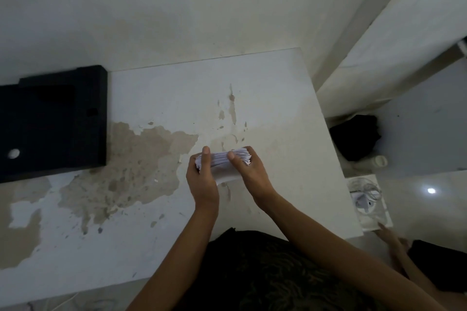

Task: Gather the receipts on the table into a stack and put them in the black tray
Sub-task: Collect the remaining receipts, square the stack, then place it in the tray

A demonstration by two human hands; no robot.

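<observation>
While the receipts [223,162] are gripped at both ends by the left hand [202,179] and right hand [250,171], edges should probably get squared before the black tray [53,129] is reached.

Both hands grip a stack of receipts [225,161] over the table [278,108]: left hand [202,177] on its nine o'clock end, right hand [250,171] on its three o'clock end. The black tray [53,121] lies well apart at nine o'clock.
</observation>
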